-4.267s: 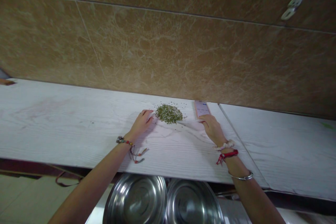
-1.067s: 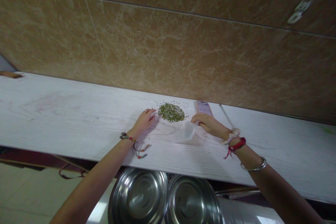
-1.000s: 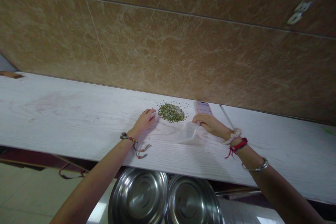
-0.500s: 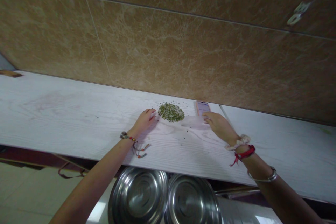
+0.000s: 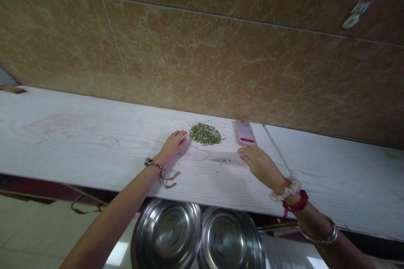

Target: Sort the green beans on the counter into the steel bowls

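A loose pile of small green beans or grains (image 5: 205,133) lies on the white wood-grain counter (image 5: 94,134). Just left of it, my left hand (image 5: 173,146) rests with fingers stretched and thumb apart, holding nothing. My right hand (image 5: 260,164) pinches a thin, whitish, flat piece (image 5: 232,157) that points left, low over the counter; its exact kind is unclear. A few stray grains show beside this piece, below and right of the pile. Behind my right hand a phone (image 5: 246,133) in a pink case lies face up.
Two shiny steel basins, one on the left (image 5: 167,235) and one on the right (image 5: 232,239), stand below the counter's front edge. A brown tiled wall (image 5: 202,59) rises behind. A wooden block (image 5: 12,89) sits at the far left, and a white hook (image 5: 355,14) is on the wall.
My right hand has moved toward me and slightly left with the thin whitish piece, uncovering more of the phone. My left hand and the pile look much the same.
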`<action>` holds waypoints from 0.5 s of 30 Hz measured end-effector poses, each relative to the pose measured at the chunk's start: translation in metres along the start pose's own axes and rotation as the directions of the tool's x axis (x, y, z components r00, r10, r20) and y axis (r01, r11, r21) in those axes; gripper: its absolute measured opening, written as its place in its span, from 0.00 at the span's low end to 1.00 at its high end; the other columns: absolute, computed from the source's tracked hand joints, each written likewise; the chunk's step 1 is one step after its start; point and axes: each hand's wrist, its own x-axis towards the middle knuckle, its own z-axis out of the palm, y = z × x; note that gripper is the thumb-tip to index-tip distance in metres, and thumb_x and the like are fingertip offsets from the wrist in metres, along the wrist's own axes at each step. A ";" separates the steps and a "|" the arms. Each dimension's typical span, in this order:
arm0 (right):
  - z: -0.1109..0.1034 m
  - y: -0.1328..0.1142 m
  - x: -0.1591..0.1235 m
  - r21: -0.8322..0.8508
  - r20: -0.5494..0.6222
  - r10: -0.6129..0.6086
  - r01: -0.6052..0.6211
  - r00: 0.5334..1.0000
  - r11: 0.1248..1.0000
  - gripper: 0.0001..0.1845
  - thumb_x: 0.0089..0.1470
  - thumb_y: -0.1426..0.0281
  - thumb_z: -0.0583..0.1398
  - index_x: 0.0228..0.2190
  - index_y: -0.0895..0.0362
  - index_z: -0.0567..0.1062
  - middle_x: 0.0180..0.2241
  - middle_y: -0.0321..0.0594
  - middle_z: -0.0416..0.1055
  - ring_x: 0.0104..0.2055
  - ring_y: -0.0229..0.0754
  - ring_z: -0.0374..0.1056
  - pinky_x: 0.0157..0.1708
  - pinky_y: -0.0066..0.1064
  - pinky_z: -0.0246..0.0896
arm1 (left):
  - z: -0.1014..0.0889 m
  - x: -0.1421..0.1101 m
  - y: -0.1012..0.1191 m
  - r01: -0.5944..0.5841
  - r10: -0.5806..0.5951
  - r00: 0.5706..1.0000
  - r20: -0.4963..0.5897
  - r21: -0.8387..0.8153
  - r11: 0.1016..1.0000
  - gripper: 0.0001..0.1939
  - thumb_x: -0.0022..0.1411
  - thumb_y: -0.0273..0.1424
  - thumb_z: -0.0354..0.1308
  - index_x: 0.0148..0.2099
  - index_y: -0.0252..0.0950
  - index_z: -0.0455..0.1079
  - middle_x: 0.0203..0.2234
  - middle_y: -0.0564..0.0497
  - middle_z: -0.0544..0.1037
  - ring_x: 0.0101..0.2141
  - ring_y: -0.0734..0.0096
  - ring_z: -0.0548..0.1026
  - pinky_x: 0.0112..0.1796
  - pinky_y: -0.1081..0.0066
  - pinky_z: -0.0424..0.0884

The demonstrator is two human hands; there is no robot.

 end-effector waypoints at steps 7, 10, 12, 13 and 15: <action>-0.012 -0.021 -0.008 0.006 0.042 -0.061 0.060 0.997 0.998 0.14 0.58 0.76 0.49 0.37 0.58 0.74 0.33 0.43 0.77 0.35 0.41 0.72 0.37 0.35 0.65 | 0.000 0.000 -0.001 -0.009 0.008 1.000 0.013 0.007 1.000 0.17 0.57 0.26 0.48 0.48 0.34 0.68 0.44 0.44 0.74 0.46 0.63 0.72 0.51 0.62 0.68; -0.020 -0.028 -0.013 0.000 0.054 -0.076 0.076 0.996 0.997 0.14 0.58 0.76 0.49 0.37 0.58 0.74 0.33 0.43 0.77 0.35 0.41 0.71 0.37 0.35 0.65 | 0.000 0.000 -0.001 -0.002 0.002 1.000 0.014 0.003 1.000 0.17 0.57 0.26 0.48 0.48 0.33 0.68 0.44 0.43 0.74 0.45 0.62 0.72 0.50 0.61 0.68; -0.024 -0.033 -0.016 0.006 0.067 -0.079 0.079 0.995 0.997 0.14 0.58 0.76 0.49 0.37 0.57 0.74 0.33 0.43 0.77 0.34 0.41 0.71 0.36 0.35 0.65 | 0.001 0.000 -0.002 -0.007 0.007 1.000 0.010 -0.001 1.000 0.16 0.56 0.26 0.48 0.47 0.34 0.68 0.44 0.44 0.74 0.45 0.62 0.72 0.50 0.62 0.68; -0.025 -0.035 -0.018 0.012 0.075 -0.080 0.079 0.994 0.997 0.15 0.57 0.76 0.49 0.37 0.57 0.74 0.32 0.43 0.77 0.34 0.41 0.71 0.36 0.35 0.65 | 0.001 0.000 -0.002 -0.011 0.011 1.000 0.009 0.000 1.000 0.16 0.56 0.25 0.48 0.47 0.35 0.68 0.43 0.45 0.74 0.45 0.63 0.72 0.50 0.63 0.68; -0.028 -0.038 -0.023 0.024 0.088 -0.081 0.079 0.993 0.997 0.14 0.57 0.76 0.49 0.37 0.57 0.74 0.31 0.42 0.76 0.33 0.40 0.71 0.36 0.35 0.65 | 0.001 0.000 -0.002 -0.013 0.012 1.000 0.007 0.005 1.000 0.16 0.56 0.25 0.49 0.47 0.35 0.68 0.42 0.46 0.74 0.45 0.64 0.72 0.50 0.64 0.68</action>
